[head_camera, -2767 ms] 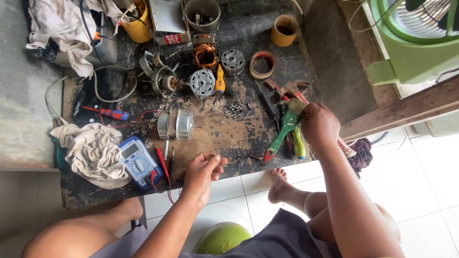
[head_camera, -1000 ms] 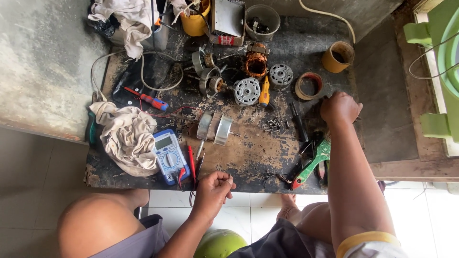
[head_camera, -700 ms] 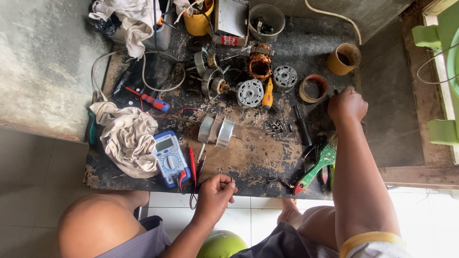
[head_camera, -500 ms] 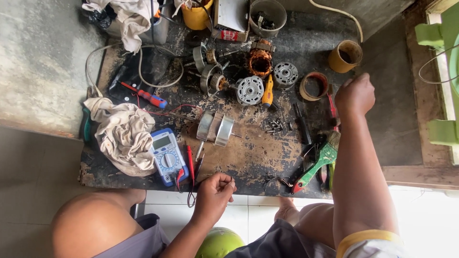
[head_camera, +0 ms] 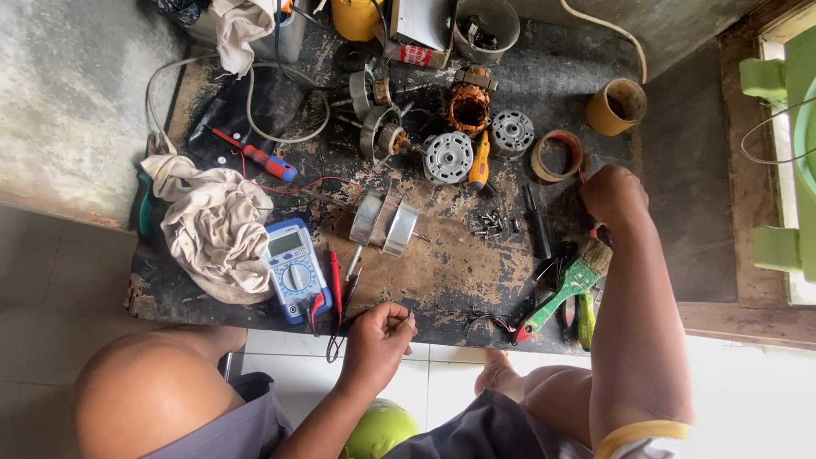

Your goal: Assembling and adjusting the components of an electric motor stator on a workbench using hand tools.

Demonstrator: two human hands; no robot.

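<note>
1. The left hand [head_camera: 378,338] rests at the near edge of the worktop [head_camera: 442,280], fingers curled in and pinched together on something thin; what it pinches is too small to tell.
2. Just beside that hand, red and black probe leads [head_camera: 340,293] lie on the worktop and run up to a blue multimeter [head_camera: 293,268], which sits near the near edge, towards the left.
3. The right hand [head_camera: 614,194] is closed in a loose fist towards the right edge of the worktop, just below a roll of tape [head_camera: 557,155]; a red tip shows at its knuckles, but whether it grips anything I cannot tell.
4. A green-handled paintbrush [head_camera: 565,289] lies slanted by the right forearm, close to the near right corner, its bristles pointing towards the far edge.
5. Between the two hands, near the middle of the worktop, lie two curved metal shells [head_camera: 387,223] side by side, with a scatter of small screws [head_camera: 493,228] to their right.
6. Farther back sit a round slotted motor cover [head_camera: 448,157], a yellow screwdriver [head_camera: 480,161] touching its right side, and a copper-wound stator [head_camera: 469,100].
7. A crumpled cloth [head_camera: 217,229] lies at the left edge, with a red-and-blue screwdriver [head_camera: 255,155] beyond it.
8. A yellow cup [head_camera: 616,106] stands near the far right corner.
</note>
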